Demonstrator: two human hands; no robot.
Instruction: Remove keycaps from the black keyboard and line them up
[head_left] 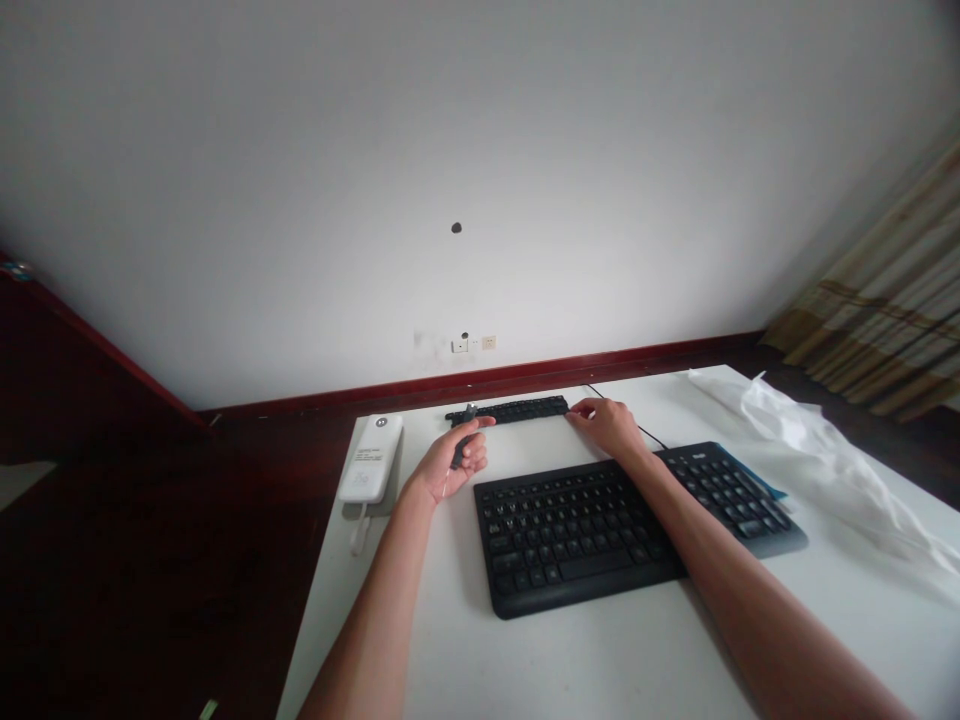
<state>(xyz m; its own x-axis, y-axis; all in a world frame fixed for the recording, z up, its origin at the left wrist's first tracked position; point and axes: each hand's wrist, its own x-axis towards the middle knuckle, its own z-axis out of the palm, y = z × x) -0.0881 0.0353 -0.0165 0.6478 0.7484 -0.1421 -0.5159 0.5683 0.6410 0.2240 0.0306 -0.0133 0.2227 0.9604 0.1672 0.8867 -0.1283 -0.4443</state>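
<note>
My left hand (451, 462) is closed around a small dark stick-shaped object (459, 452) with a shiny, metallic-looking tip; its exact kind is unclear. A narrow black strip with key-like blocks (529, 409) lies along the table's far edge, just beyond that hand. My right hand (606, 424) pinches the right end of this strip between thumb and fingers. Nearer to me, under my right forearm, lies a black keyboard (577, 535), partly covered by the arm.
A white power bank (371, 462) with a short cable sits at the left edge of the white table (555, 660). Crumpled white plastic (810, 430) lies on the right. Something blue (750, 472) shows behind the keyboard. A thin black cable (651, 437) runs off the far edge.
</note>
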